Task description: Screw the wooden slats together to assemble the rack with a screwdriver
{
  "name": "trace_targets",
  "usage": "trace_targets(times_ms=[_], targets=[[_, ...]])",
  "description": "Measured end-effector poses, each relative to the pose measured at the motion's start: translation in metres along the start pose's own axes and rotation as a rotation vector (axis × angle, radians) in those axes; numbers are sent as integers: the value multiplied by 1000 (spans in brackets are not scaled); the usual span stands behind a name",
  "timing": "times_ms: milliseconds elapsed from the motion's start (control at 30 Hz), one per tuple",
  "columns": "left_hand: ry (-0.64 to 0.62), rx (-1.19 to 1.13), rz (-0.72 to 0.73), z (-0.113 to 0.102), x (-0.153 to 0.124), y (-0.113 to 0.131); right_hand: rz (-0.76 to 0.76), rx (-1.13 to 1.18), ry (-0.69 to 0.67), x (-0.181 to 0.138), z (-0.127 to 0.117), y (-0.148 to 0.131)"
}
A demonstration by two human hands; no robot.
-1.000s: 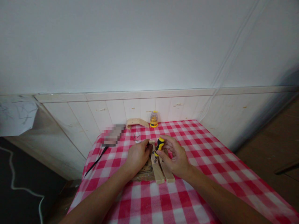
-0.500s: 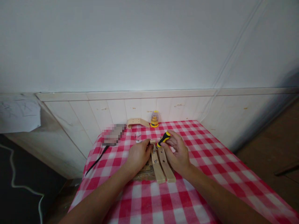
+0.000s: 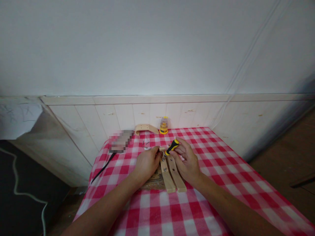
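Observation:
My right hand (image 3: 189,160) grips a yellow and black screwdriver (image 3: 172,147), tilted with its tip down at a screw (image 3: 162,160) in a pale wooden strip (image 3: 168,183). Another piece of metal hardware (image 3: 165,169) sits lower on that strip. Close beside it on the right lies a second wooden strip (image 3: 180,185) with dark holes. My left hand (image 3: 146,164) is closed at the far end of the strips, its fingertips pressed against a wooden piece (image 3: 162,149). Under the left wrist lies a brown, cardboard-like sheet (image 3: 155,184) with dark printed lines, partly hidden.
A red and white checked cloth (image 3: 157,213) covers the table. Towards the wall stand a bent wooden piece (image 3: 147,127) and a yellow-based clear bit case (image 3: 163,126). Small screws (image 3: 147,142) lie near the left hand. A blurred-out object (image 3: 121,141) with a black strap sits left.
The view has shifted slightly. Both hands keep almost the same position, with the screwdriver tip still at the screw.

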State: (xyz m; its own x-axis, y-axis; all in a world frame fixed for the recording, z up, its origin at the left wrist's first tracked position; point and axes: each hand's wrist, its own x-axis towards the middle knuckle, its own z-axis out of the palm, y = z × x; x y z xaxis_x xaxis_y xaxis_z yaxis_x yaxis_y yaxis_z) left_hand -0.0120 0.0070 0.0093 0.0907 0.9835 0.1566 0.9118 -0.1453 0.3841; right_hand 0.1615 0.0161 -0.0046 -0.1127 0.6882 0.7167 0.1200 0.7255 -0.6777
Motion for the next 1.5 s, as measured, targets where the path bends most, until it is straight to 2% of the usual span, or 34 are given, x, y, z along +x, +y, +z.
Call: trace_targets(times_ms=[467,1100,1333,1500], targets=[[-14,-15,-10,-2,-2,2,25,36,-132,2,-1,1],[-27,-7,-26,-5,-2,4,54,-20,-56,3,-1,-4],[-27,-21,-27,-5,-1,5,16,-38,-28,3,-1,-4],[-31,1,-12,-3,-1,3,13,-25,76,5,-2,-9]])
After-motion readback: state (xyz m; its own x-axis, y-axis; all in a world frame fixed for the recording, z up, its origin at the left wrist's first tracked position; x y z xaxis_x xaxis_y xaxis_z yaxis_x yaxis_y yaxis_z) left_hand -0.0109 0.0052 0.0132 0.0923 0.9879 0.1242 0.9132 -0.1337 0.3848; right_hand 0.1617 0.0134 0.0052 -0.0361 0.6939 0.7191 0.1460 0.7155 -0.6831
